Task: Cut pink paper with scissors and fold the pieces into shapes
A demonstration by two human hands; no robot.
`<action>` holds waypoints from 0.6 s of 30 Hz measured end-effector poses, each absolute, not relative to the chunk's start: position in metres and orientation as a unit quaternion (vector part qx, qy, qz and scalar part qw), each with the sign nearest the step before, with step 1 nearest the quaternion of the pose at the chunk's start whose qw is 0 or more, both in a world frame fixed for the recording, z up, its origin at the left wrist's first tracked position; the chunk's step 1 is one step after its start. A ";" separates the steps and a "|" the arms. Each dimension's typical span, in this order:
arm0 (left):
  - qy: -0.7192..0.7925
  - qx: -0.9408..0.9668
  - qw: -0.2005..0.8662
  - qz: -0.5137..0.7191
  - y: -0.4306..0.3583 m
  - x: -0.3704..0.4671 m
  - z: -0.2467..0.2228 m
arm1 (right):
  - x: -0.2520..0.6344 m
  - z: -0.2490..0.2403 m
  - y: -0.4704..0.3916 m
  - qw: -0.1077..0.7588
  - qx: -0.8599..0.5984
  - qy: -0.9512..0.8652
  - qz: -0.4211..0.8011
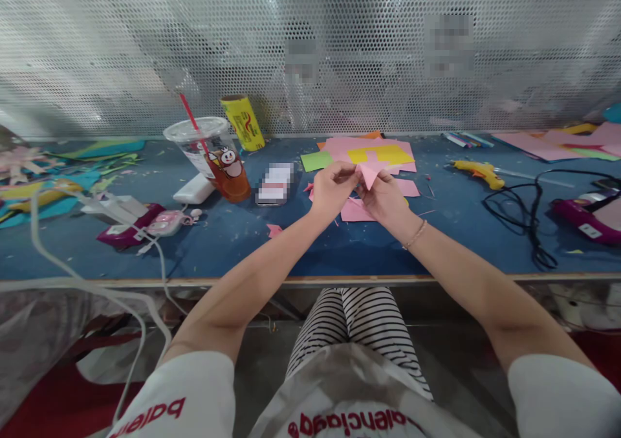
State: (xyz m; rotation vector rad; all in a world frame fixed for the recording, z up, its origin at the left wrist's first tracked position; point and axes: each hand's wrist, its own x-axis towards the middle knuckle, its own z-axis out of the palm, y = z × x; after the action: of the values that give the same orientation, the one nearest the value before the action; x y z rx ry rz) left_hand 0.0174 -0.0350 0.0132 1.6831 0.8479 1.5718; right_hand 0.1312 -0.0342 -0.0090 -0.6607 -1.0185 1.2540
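Observation:
Both my hands meet over the blue table around a small folded piece of pink paper (369, 175), which comes to a point at its lower end. My left hand (334, 184) pinches its left side between thumb and fingers. On the other side my right hand (383, 200), with a thin bracelet at the wrist, grips the paper's lower right part. Beneath and behind them lie pink sheets (356, 212), a yellow sheet (400, 154) and a green piece (316, 161). Some of the fingertips are hidden by the folded paper.
Left of my hands stand a plastic cup (233, 182) of brown drink with a red straw, a yellow can (245, 122) and a phone (275, 184). A yellow glue gun (479, 173) and black cable (536, 208) lie right. A perforated metal screen (339, 56) closes the back.

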 end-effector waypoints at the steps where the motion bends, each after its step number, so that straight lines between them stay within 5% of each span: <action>1: 0.328 0.648 0.329 0.604 -0.036 0.018 0.013 | 0.130 -0.009 -0.034 0.652 -0.290 -0.443 0.543; 14: 0.343 0.658 0.279 0.610 -0.042 0.018 0.016 | 0.129 -0.007 -0.037 0.683 -0.258 -0.448 0.516; 18: 0.319 0.625 0.372 0.607 -0.039 0.019 0.016 | 0.130 0.000 -0.040 0.676 -0.253 -0.415 0.554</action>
State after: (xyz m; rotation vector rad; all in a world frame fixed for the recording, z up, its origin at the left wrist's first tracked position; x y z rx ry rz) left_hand 0.0188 -0.0386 0.0165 1.6017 0.8186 1.5560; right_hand 0.1301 -0.0398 0.0004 -0.5689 -0.9341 1.2446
